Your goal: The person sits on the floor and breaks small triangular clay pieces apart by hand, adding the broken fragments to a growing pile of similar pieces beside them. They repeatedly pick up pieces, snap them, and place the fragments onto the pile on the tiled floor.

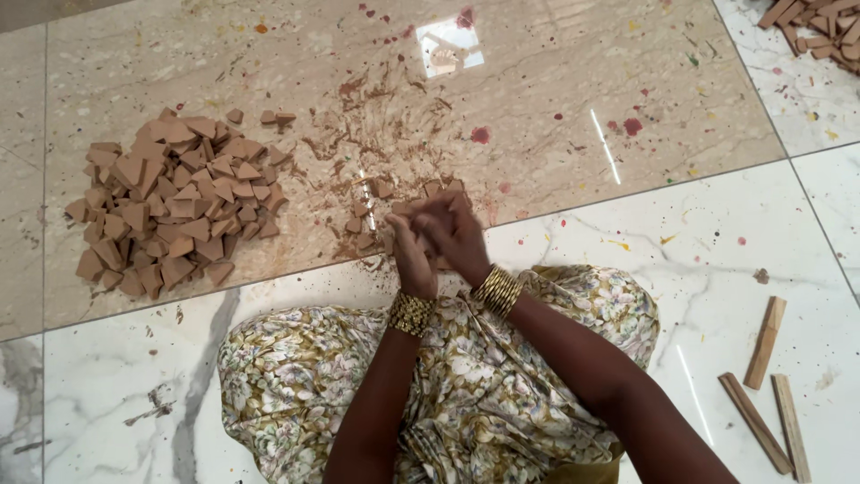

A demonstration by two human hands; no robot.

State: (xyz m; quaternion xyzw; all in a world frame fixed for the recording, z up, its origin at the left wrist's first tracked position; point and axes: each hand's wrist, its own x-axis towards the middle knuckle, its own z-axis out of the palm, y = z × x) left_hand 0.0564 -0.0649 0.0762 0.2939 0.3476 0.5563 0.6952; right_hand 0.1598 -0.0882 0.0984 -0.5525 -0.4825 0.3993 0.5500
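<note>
Head view looks straight down on the two hands, pressed close together over the floor just beyond the knees. Left hand (pixel 410 255) is curled, fingers folded inward, a gold beaded bracelet (pixel 411 314) at its wrist. Right hand (pixel 455 235) overlaps it from the other side, also curled narrow, with a stack of thin gold bangles (pixel 497 290) on the wrist. Whether either hand grips a piece cannot be told; the fingers hide what lies between them.

Touching the fingertips and just past them is a small scatter of brown wedge pieces (pixel 367 220), matte and clay-like, with crumbs and reddish dust smeared across the floor around them. Well to the left lies a large heap of brown triangular pieces (pixel 175 206), flat-faced, sharp-cornered and loosely piled.

Under the forearms spreads a floral cloth garment (pixel 296 376), cream with green and yellow print, creased over the lap. On the glossy marble floor (pixel 717 242), flecked with paint spots, three brown sticks (pixel 770 394) lie to the right, and more of them sit at the top right corner (pixel 820 31).
</note>
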